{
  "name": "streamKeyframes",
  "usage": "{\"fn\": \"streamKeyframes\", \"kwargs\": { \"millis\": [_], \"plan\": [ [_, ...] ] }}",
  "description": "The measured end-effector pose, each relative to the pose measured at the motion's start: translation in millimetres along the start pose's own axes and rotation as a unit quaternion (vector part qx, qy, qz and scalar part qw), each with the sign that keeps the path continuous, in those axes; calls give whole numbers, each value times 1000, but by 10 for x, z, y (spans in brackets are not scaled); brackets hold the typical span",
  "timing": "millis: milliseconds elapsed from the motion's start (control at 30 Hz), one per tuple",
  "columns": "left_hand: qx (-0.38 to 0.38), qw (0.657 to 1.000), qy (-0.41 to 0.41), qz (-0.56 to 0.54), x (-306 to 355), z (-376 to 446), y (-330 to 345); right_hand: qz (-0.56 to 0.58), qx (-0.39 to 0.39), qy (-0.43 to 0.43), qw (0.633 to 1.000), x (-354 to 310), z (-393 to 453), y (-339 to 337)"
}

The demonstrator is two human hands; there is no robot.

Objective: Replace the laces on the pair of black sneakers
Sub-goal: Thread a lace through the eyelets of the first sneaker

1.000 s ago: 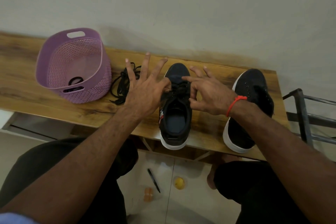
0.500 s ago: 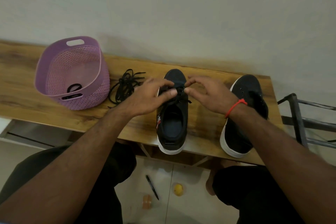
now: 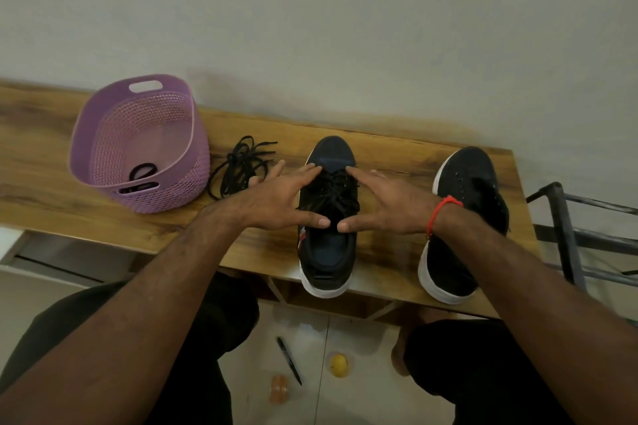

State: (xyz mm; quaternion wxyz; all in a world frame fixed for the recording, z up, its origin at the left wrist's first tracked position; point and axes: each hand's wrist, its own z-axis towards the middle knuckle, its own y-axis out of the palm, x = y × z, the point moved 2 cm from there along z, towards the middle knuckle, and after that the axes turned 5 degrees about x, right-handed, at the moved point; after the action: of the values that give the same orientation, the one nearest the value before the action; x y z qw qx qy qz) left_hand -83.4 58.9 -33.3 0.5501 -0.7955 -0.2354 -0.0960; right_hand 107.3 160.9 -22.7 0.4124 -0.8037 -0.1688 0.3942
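Two bare forearms reach in from six o'clock over a long wooden table [image 3: 69,190] set against a pale wall. At ten o'clock on it stands a purple perforated basket [image 3: 172,190] with a dark looped item lying in its bottom. Two black sneakers with white soles sit toes toward twelve o'clock: the laced sneaker [image 3: 328,252] at the centre, its heel overhanging the table's near edge, and the unlaced sneaker [image 3: 462,183] at three o'clock from it, well apart.

Both hands frame the laced sneaker with fingers spread and straight, gripping nothing. Left hand [image 3: 276,197] lies at its nine o'clock side, right hand [image 3: 390,203] at its three o'clock side; the forefingers reach toward the toe cap, the thumbs nearly meet over the tongue, and the crossed lace [image 3: 333,193] shows between them. A red thread band [image 3: 438,214] circles the right wrist.

Between basket and laced sneaker lies a loose black lace bundle [image 3: 241,166], just beyond the left fingertips. On the floor at six o'clock lie a black pen [image 3: 289,360] and a small yellow ball [image 3: 339,364].
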Motion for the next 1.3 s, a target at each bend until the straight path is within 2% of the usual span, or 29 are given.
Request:
{"fn": "streamKeyframes", "kwargs": {
  "millis": [100,400,800,867,933,1067,1133,1200,1300],
  "plan": [
    [5,1000,3,-1,-22,10,-9,-3,5,4,1000,-8,11,50],
    [41,999,-2,12,-69,24,-63,84,24,-15,996,-29,175,133],
    [43,998,-34,3,-179,11,-127,99,33,-11,994,-165,324,148],
    [46,998,-29,-15,-196,14,-126,136,48,-33,989,-174,307,84],
    [73,996,-12,-48,-221,47,-137,168,98,-39,980,-108,259,-111],
    [216,965,85,-122,-44,75,-166,105,242,50,963,398,-81,-735],
    [265,947,145,-113,198,33,-76,75,278,128,949,740,-347,-912],
    [245,948,187,-84,502,-59,90,85,264,210,938,1026,-538,-894],
    [166,961,220,-25,875,-127,388,143,190,296,925,1254,-590,-652]
  ]
}}
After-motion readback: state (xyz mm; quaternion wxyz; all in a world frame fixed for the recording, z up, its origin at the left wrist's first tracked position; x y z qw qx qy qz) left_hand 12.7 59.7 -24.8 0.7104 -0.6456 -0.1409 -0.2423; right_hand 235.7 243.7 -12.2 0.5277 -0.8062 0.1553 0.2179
